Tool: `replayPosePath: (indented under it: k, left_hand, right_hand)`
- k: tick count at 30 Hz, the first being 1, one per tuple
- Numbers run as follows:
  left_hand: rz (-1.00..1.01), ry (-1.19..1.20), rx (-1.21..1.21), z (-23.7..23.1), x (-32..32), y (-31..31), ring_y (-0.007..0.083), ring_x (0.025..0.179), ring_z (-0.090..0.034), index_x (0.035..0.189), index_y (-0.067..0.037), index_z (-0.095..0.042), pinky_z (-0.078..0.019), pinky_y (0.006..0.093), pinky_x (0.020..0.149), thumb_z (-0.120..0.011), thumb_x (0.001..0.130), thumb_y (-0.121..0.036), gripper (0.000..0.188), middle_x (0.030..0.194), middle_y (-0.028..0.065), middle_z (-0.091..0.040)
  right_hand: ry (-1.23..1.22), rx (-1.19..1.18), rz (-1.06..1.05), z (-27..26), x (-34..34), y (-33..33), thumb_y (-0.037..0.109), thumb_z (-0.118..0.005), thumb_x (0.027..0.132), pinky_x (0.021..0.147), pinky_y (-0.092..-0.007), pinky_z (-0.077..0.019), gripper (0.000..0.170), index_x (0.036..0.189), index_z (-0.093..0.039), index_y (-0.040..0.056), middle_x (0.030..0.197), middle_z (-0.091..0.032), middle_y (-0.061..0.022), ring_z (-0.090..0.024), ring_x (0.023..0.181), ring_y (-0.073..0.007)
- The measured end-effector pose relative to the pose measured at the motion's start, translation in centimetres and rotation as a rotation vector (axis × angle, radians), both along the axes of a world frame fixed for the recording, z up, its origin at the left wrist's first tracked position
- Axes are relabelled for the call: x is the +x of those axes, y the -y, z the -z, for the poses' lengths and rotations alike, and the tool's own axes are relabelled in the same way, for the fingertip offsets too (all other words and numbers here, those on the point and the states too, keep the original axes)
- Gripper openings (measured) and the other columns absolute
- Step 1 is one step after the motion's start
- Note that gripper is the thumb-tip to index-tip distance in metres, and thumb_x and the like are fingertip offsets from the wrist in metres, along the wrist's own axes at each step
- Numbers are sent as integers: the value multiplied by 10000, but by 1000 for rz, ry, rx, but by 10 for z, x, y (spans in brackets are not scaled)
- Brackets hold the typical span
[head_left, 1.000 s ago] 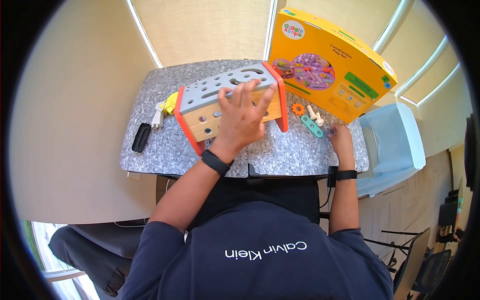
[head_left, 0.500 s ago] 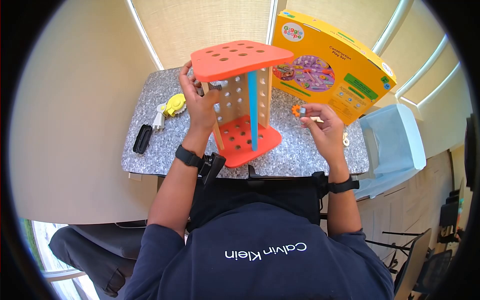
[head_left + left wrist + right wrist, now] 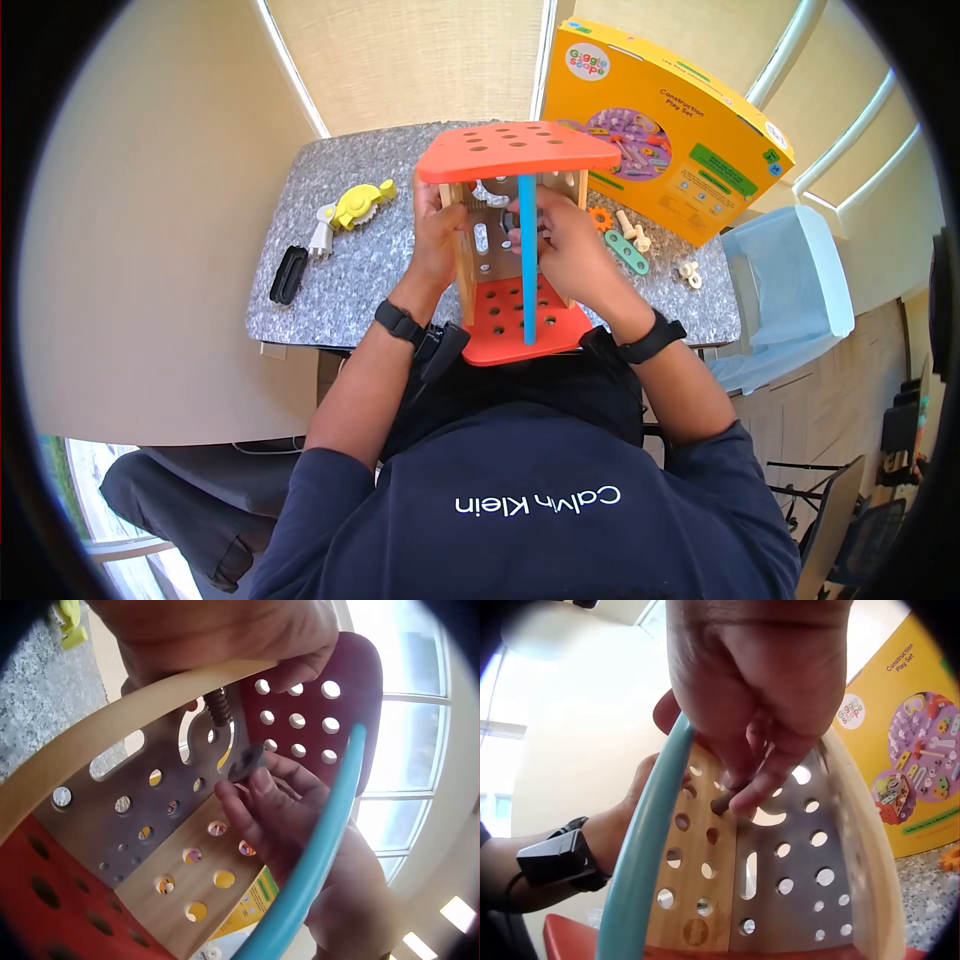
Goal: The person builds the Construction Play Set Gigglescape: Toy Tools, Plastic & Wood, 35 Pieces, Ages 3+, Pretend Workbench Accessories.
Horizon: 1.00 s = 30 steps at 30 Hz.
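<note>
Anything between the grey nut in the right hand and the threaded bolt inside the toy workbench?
Nothing visible: the left wrist view shows open space between the grey nut, pinched by the right hand, and the threaded bolt. The blue rod crosses in front of that hand, outside the gap.

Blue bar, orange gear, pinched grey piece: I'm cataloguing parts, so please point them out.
Blue bar (image 3: pixel 529 260): head view, middle of its length.
Orange gear (image 3: pixel 600 218): head view, middle of its face.
Grey piece (image 3: pixel 247 763): left wrist view, visible middle.

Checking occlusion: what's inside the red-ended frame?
Inside: right grip pinching a grey piece, near a threaded bolt. Covered: the bolt's other end, behind the wooden side; part of the piece, under fingers.
</note>
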<state>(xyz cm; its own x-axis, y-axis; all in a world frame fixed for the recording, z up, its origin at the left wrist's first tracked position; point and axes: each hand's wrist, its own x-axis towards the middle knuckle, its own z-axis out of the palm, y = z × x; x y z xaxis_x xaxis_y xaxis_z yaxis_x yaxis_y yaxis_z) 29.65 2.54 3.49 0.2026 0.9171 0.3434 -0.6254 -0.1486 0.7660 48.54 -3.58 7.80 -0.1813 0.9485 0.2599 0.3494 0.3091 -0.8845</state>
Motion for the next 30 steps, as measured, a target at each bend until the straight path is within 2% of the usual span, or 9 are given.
replayPosePath:
  k: [3,6,8,11,17,21,24,27,30]
  left_hand:
    - [33,-9,36,-9,2,5,193,1173,-626,1493,-61,-412,-583,372,902,-445,745,31,754,1338,129,-594]
    - [137,-5,-22,-7,5,5,167,1181,-613,1491,-73,-449,-550,352,945,-555,932,-39,569,1333,97,-610]
    - [-70,-153,70,-3,9,-5,138,1153,-593,1450,-93,-507,-511,321,973,-631,1073,-262,432,1304,46,-621]
    - [-154,-201,32,-1,11,-4,159,1053,-613,1392,-74,-537,-543,310,880,-595,1074,-520,551,1205,75,-602]
    - [-24,-109,-17,-5,6,-2,105,1085,-542,1404,-102,-566,-483,295,956,-645,1081,-374,430,1233,-9,-623]
    - [-67,-148,-51,-11,8,1,109,1096,-544,1386,-106,-591,-481,303,963,-638,1081,-319,374,1246,-7,-628]
    - [-124,-149,-43,-14,13,1,109,1115,-553,1374,-95,-603,-469,314,988,-632,1073,-275,352,1231,-4,-634]
    - [-112,-154,-50,-15,13,-2,107,1133,-562,1382,-88,-598,-454,321,1017,-624,1066,-239,350,1221,0,-637]
    - [-127,-137,-54,-13,13,-5,104,1142,-568,1385,-88,-596,-443,317,1036,-605,1054,-191,347,1224,0,-637]
  right_hand:
    - [-56,-66,-36,-4,-8,-5,-93,-638,970,810,-303,-609,317,1281,-593,-47,1119,-655,-116,-717,946,-177]
    - [-43,-9,-49,7,-11,-15,-87,-626,981,853,-306,-621,304,1279,-593,-38,1141,-638,-112,-701,969,-181]
    - [-180,47,-83,16,-16,-19,-79,-592,973,792,-304,-584,334,1297,-558,-3,1219,-606,-139,-655,937,-156]
    - [-287,-40,-62,10,-19,-18,-46,-626,971,787,-315,-578,257,1226,-611,-16,1127,-641,-122,-657,914,-153]
    - [23,-8,-112,11,-17,-24,20,-691,954,806,-350,-574,75,1013,-702,-25,962,-693,-136,-703,915,-208]
    - [86,72,-97,35,-13,-29,-4,-685,979,828,-327,-568,134,1112,-694,4,927,-699,-52,-684,867,-161]
    - [141,-51,-200,49,0,-29,-87,-644,926,855,-386,-581,335,1249,-662,0,1017,-714,-151,-707,965,-268]
    - [505,-261,-250,38,6,-28,-108,-637,884,852,-399,-583,364,1232,-662,-7,1059,-709,-194,-704,995,-327]
    - [685,-141,-341,33,10,-22,6,-579,970,849,-413,-571,251,1179,-719,6,1043,-745,-196,-722,920,-309]
